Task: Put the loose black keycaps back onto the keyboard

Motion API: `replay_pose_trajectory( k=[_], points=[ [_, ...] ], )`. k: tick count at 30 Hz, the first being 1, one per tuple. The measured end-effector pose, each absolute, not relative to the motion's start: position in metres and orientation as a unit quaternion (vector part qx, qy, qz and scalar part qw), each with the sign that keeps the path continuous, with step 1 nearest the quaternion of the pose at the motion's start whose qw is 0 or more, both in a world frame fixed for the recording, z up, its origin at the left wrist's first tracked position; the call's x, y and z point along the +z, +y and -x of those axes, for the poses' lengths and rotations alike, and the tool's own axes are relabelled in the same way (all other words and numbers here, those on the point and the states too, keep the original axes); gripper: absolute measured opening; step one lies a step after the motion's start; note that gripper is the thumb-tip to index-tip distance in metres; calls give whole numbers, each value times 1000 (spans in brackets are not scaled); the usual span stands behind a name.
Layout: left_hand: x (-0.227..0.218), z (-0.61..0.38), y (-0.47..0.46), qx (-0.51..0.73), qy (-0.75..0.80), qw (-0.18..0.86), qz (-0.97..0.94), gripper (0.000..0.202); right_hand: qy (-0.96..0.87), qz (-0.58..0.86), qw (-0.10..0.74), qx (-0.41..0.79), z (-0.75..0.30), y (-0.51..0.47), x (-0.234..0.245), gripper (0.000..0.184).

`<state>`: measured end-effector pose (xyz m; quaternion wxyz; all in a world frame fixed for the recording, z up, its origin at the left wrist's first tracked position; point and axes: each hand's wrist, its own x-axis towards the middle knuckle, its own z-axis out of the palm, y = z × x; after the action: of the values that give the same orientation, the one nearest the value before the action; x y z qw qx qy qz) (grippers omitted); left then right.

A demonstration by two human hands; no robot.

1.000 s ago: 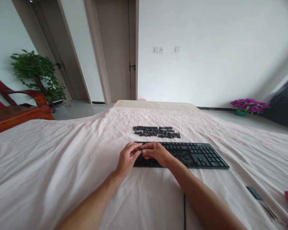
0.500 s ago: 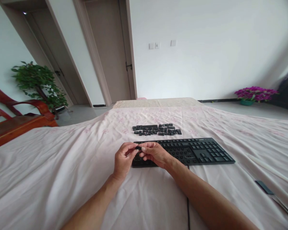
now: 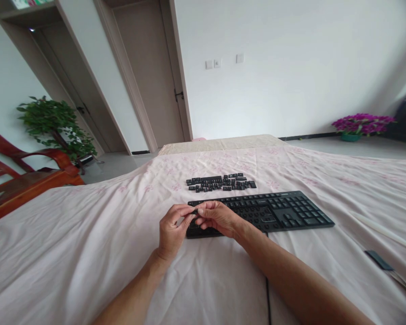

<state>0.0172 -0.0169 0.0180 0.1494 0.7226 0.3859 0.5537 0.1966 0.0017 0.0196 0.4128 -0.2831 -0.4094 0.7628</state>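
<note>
A black keyboard [image 3: 274,212] lies on a pale pink sheet [image 3: 88,234] in front of me. Behind it sit rows of several loose black keycaps [image 3: 219,183]. My left hand [image 3: 172,230] and my right hand [image 3: 216,216] meet over the keyboard's left end. Both are closed in a pinch on a small black keycap [image 3: 195,211] held between their fingertips. The keyboard's left corner is hidden under my hands.
The keyboard's black cable [image 3: 267,293] runs toward me between my forearms. A thin tool with a dark handle [image 3: 380,262] lies at the right. A red wooden chair [image 3: 23,176], a green plant [image 3: 54,126] and purple flowers [image 3: 362,124] stand around the bed.
The camera has swung a little to the left and tilted. My two hands stay pinched together over the keyboard's left end, shifting only slightly.
</note>
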Motion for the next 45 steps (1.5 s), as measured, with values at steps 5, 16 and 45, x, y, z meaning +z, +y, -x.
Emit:
replay_pose_trajectory(
  k=[5,16,45],
  points=[
    [21,-18,-18,553,390,166,-717,10,-396,288,403,773,-198,1,25,31],
    [18,-14,-11,545,384,186,-722,10,-486,349,448,664,-201,5,29,31],
    [-8,12,19,469,493,245,-691,18,-809,500,303,64,-170,9,17,12]
  ],
)
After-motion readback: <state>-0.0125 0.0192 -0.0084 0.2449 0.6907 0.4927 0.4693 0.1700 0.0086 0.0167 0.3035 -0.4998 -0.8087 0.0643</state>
